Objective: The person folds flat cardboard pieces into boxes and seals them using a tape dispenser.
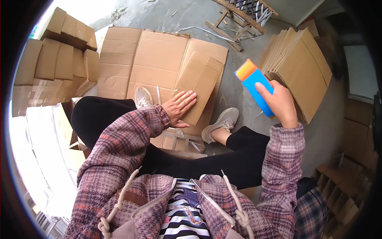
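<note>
flat box [199,85]: folded cardboard blank lying on a larger cardboard sheet [155,59] on the floor, in front of the person's knees.
long axis: runs from near the left shoe [143,96] up and away to the right, slightly tilted.
left hand [179,107]: palm down on the blank's near end, fingers spread and flat, pressing, not pinching.
right hand [280,103]: raised well to the right of the blank, closed around a blue tool [254,85] with an orange end, thumb across its face.
relation: blank lies left of the tool hand; left hand is already on it, right hand well apart.
stack [300,65]: more flat blanks leaning just behind the right hand.
boxes [59,59]: made-up cartons piled at far left.
</note>
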### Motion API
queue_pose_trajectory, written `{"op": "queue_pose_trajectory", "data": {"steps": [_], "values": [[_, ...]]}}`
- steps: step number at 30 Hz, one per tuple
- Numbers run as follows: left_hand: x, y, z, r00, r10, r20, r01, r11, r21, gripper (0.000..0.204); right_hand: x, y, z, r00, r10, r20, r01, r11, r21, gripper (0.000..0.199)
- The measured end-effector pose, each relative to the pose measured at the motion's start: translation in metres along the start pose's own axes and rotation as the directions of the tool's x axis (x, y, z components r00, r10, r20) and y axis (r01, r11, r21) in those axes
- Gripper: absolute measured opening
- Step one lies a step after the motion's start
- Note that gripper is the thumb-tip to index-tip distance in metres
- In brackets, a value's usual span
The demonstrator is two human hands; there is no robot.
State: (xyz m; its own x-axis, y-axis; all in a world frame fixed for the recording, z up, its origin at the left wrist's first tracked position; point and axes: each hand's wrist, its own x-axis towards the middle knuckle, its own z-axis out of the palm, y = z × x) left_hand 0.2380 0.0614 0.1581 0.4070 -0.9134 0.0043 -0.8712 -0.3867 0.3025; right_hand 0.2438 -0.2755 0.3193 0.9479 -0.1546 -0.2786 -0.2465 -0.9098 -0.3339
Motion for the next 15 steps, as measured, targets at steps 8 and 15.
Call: {"op": "queue_pose_trajectory", "data": {"steps": [8,15], "values": [[0.018,0.005,0.021,0.702,-0.674,-0.231,0.549,0.718,-0.428,0.090,0.063,0.148,-0.044,0.766,0.266,-0.585,-0.501,0.818,-0.284,0.063],[0.010,-0.006,0.038,0.552,-0.831,-0.064,0.513,0.399,-0.760,0.066,0.057,0.027,0.029,0.692,-0.235,-0.682,-0.171,0.865,-0.471,0.052]]}}
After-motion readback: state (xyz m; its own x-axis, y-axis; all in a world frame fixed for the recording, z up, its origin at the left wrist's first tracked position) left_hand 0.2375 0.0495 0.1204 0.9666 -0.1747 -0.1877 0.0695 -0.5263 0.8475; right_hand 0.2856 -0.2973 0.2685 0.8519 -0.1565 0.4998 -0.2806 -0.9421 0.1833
